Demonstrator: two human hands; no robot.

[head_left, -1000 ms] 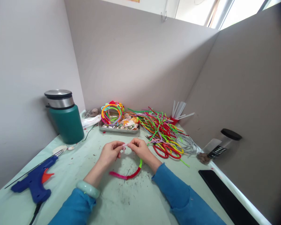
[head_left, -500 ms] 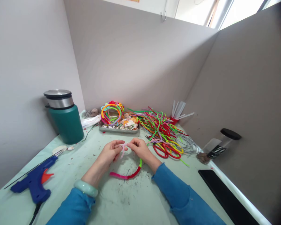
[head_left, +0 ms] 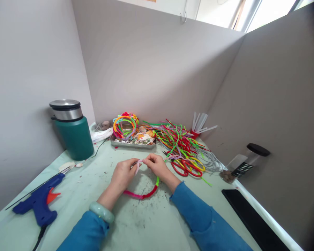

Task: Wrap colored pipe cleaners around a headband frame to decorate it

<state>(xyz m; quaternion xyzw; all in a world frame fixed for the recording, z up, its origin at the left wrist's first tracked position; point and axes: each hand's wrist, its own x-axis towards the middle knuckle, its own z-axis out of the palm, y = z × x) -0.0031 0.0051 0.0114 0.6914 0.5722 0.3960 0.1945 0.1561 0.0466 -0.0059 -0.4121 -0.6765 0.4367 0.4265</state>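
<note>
A pale pink pipe cleaner (head_left: 138, 166) is pinched between both hands above the middle of the table. My left hand (head_left: 124, 173) has thumb and forefinger closed on it, and its loose end hangs beside them. On the other side my right hand (head_left: 156, 165) grips it with its fingertips. From under the right hand curves a wire ring wrapped in green, red and magenta pipe cleaner (head_left: 146, 195); its far end passes behind my left wrist. How the pink piece joins that ring is hidden by the fingers.
A metal tray (head_left: 133, 145) of shells and buttons holds finished-looking colourful rings (head_left: 125, 125). Piled pipe cleaners (head_left: 178, 136) and red-handled scissors (head_left: 187, 168) lie right of it. A blue glue gun (head_left: 39, 200) and green flask (head_left: 74, 137) stand left; a clear jar (head_left: 244, 164) is right.
My left hand has turned over and shifted slightly right, its fingers now closing on the pink pipe cleaner, and its wrist covers the ring's magenta end. The right hand has barely moved.
</note>
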